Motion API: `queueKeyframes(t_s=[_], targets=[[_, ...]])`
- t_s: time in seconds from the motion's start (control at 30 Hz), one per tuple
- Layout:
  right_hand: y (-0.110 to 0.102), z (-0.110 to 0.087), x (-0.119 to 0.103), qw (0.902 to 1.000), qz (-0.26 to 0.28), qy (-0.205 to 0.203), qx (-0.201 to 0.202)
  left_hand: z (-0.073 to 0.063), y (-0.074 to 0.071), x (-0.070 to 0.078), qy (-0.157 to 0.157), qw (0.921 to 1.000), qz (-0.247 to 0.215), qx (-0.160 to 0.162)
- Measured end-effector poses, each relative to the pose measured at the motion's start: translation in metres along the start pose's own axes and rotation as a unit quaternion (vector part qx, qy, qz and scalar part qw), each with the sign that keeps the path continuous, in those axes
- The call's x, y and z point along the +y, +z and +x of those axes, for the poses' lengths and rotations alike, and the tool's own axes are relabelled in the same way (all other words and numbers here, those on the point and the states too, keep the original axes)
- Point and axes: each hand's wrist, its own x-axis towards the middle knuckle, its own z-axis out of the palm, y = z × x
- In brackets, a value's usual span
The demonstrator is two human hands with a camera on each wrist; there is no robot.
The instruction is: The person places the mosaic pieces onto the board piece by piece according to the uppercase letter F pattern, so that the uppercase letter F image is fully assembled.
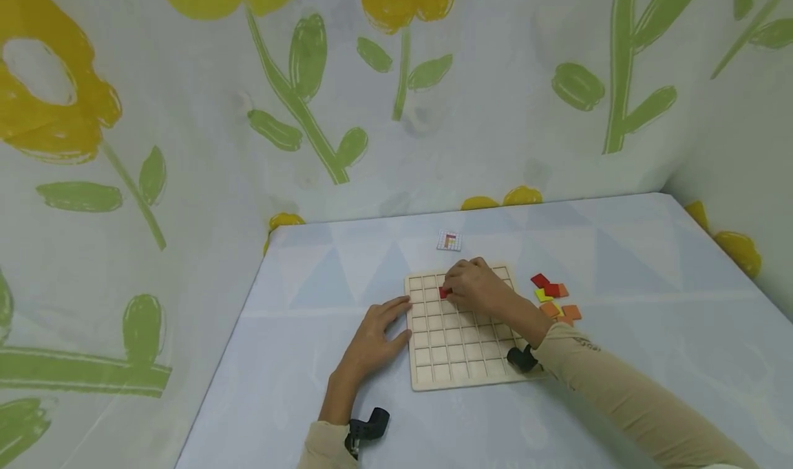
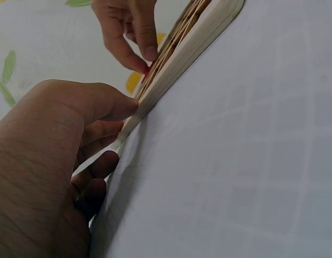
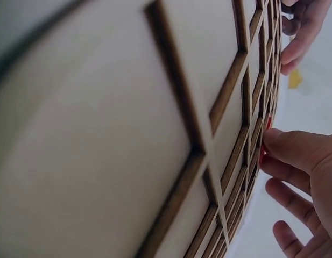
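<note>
A square wooden grid board (image 1: 434,355) lies on the table. Over its upper part, my right hand (image 1: 480,288) has thumb and fingertips at a small red tile (image 1: 442,293). In the right wrist view the thumb and index finger pinch this red tile (image 3: 268,124) low against the grid, the other fingers held off it. My left hand (image 1: 374,338) rests at the board's left edge, fingers spread. In the left wrist view its thumb (image 2: 120,105) touches the board's side (image 2: 171,75), with the other fingers lower along the edge.
Loose red, yellow and orange tiles (image 1: 571,312) lie right of the board, partly behind the right forearm. A small card (image 1: 449,240) with a coloured grid pattern lies beyond the board. Flower-patterned cloth walls (image 1: 471,131) stand behind and beside the table (image 1: 650,331).
</note>
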Motion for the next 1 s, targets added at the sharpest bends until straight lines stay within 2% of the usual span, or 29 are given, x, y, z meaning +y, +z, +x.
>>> queueKeyframes(t_s=[0.17,0.4,0.5,0.67,0.87,1.0], targets=[[-0.002,-0.002,-0.002,1.0,-0.002,-0.002,0.006,-0.002,0.001,0.0,-0.007,1.0,0.0,0.002],[-0.022,-0.016,-0.002,0.9979,0.057,0.023,0.019,-0.004,0.002,0.003,-0.013,0.9999,0.002,0.007],[-0.029,-0.027,0.003,0.9957,0.078,0.033,0.037,-0.004,0.002,0.004,-0.007,0.9999,0.006,0.01],[-0.036,-0.049,0.018,0.9936,0.082,0.049,0.061,-0.006,0.003,0.006,0.002,0.9997,0.012,0.019],[-0.049,-0.081,0.037,0.9915,0.077,0.08,0.067,-0.006,0.004,0.008,0.009,0.9995,0.017,0.025],[-0.055,-0.1,0.05,0.9895,0.073,0.105,0.068,-0.006,0.005,0.007,-0.001,0.9997,0.013,0.022]])
